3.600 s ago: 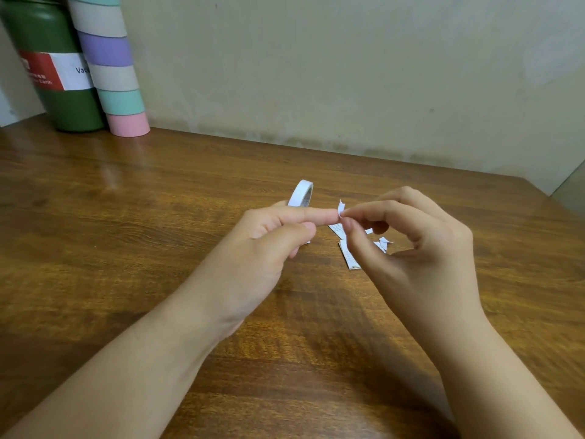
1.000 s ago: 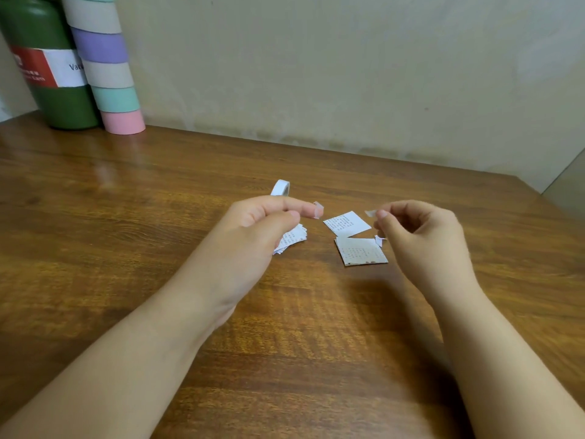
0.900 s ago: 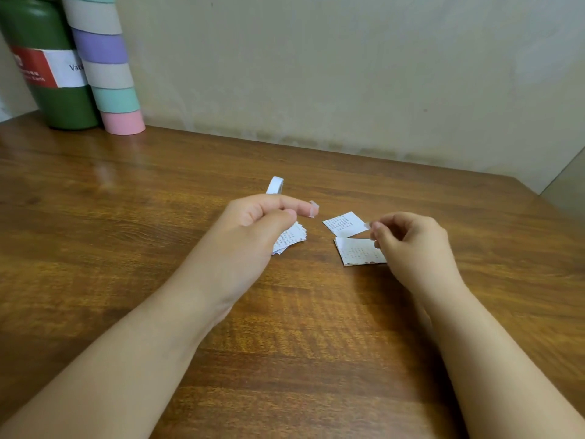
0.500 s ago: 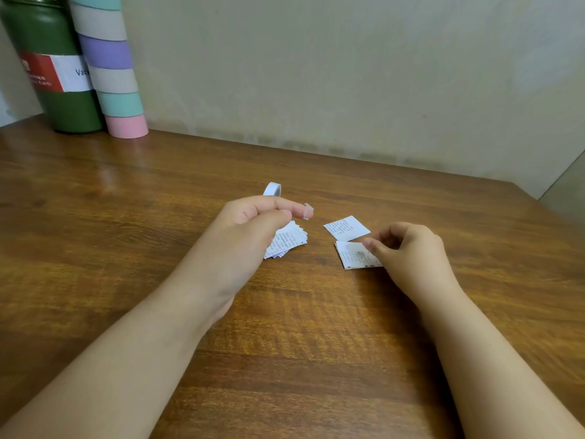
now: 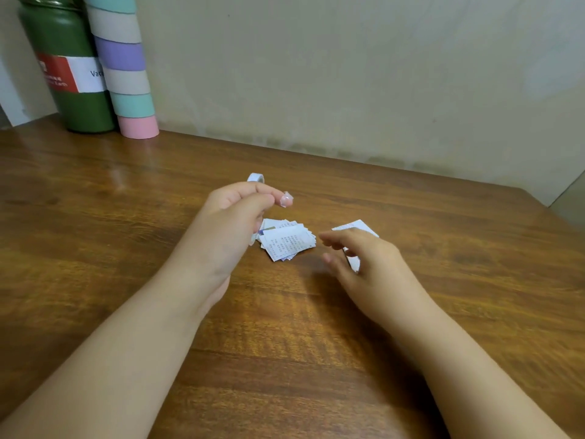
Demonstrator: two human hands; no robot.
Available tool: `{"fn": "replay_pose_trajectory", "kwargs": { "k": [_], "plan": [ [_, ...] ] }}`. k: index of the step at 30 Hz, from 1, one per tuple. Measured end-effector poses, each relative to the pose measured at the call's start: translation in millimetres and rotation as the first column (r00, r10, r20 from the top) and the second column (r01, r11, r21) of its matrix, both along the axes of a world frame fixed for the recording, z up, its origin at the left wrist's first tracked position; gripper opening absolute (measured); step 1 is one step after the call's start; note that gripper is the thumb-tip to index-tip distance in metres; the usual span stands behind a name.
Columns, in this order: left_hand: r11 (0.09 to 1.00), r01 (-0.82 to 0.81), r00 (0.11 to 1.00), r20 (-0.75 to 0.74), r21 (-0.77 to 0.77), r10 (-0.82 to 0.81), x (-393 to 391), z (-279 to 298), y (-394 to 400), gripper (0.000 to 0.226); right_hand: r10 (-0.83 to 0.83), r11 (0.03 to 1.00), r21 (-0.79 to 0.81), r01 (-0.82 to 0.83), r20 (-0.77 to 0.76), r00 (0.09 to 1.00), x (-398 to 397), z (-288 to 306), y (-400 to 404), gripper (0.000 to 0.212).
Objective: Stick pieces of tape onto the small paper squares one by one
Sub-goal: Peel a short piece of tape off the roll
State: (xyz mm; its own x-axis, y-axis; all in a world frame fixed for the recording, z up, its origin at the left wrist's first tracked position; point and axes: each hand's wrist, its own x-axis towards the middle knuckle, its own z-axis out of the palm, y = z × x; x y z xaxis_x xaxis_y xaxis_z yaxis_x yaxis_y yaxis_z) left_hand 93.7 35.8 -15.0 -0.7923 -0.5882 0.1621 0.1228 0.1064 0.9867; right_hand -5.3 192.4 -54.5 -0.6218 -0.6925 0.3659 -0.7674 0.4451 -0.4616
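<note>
My left hand (image 5: 228,223) hovers above the table with its fingers curled round a small white tape roll (image 5: 255,177), of which only the top edge shows. A short piece of tape (image 5: 286,199) sticks out from its index fingertip. A fanned stack of small printed paper squares (image 5: 288,241) lies just right of that hand. My right hand (image 5: 359,259) is low over the table with thumb and fingers spread, pointing left at the stack and holding nothing. It partly covers two separate squares: one (image 5: 359,224) shows behind the fingers, another (image 5: 354,263) peeks out under the palm.
A green bottle (image 5: 68,77) and a tall stack of pastel tape rolls (image 5: 123,68) stand at the back left against the wall. The wooden table (image 5: 95,248) ends at an edge on the far right.
My right hand has left the near separate square, moved left toward the stack and spread its fingers. My left hand keeps the roll and the tape piece in about the same place.
</note>
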Motion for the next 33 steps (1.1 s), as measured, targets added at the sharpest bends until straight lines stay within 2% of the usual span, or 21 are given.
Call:
{"fn": "replay_pose_trajectory", "kwargs": {
  "k": [5,10,13,20,23,29,33],
  "plan": [
    [0.998,-0.031,0.999,0.008,0.048,0.031,-3.5,-2.7,-13.2,0.035,0.043,0.971,0.236,-0.035,-0.027,0.999,-7.5,1.6,-20.5,0.039],
    [0.997,-0.030,0.999,0.018,0.069,0.029,-3.5,-3.2,-19.4,0.039,0.094,0.946,0.317,-0.064,-0.082,0.992,-21.0,-2.5,-41.0,0.041],
    [0.995,-0.028,0.999,0.019,0.092,0.026,-2.6,-1.3,-21.2,0.037,0.079,0.947,0.317,-0.049,-0.082,0.994,-23.9,-2.2,-44.8,0.039],
    [0.993,-0.031,1.000,0.006,0.115,0.031,-2.2,-0.1,-23.2,0.029,0.047,0.964,0.264,-0.038,-0.026,0.999,-22.9,2.1,-40.4,0.015],
    [0.994,-0.027,1.000,0.007,0.109,0.027,-1.4,-0.2,-22.5,0.031,0.079,0.960,0.272,-0.068,-0.032,0.996,-22.7,3.4,-37.5,0.019],
    [0.994,-0.023,1.000,0.015,0.111,0.022,-1.1,-0.1,-21.7,0.028,0.114,0.958,0.282,-0.058,-0.187,0.976,-21.2,-1.6,-35.4,0.017],
    [0.994,-0.019,1.000,0.024,0.105,0.017,-1.5,0.0,-20.9,0.026,0.168,0.947,0.296,-0.125,-0.123,0.978,-24.8,-3.0,-35.8,0.026]
  ]
}}
